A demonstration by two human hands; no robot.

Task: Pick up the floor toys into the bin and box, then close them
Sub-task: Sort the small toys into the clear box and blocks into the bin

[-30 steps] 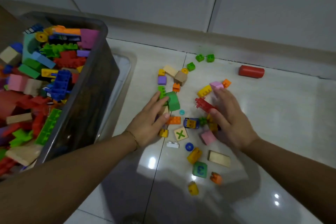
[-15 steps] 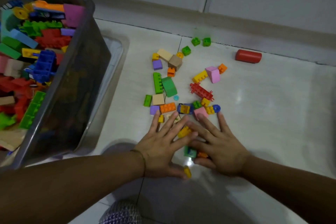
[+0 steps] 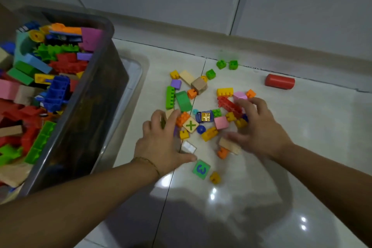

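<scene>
Several small toy blocks (image 3: 209, 133) lie in a loose pile on the glossy floor tiles. My left hand (image 3: 161, 143) curls its fingers over a wooden block and an orange brick (image 3: 182, 118) at the pile's left edge. My right hand (image 3: 261, 127) cups the right edge, with fingers bent over a red brick (image 3: 227, 103) and the thumb by a wooden plank (image 3: 229, 145). Between my hands sit an X tile (image 3: 190, 125) and a blue toy car (image 3: 204, 116). The dark plastic bin (image 3: 90, 117) on the left is heaped with blocks.
A clear lid (image 3: 136, 70) lies under the bin's right side. A red cylinder (image 3: 279, 84) rests apart near the wall base, and green bricks (image 3: 221, 64) lie close to it. A green number tile (image 3: 201, 169) and a yellow brick (image 3: 215, 177) sit nearer me.
My hands were flat and together on the near side of the pile. They have moved apart to either side of it, with fingers now curled over the blocks.
</scene>
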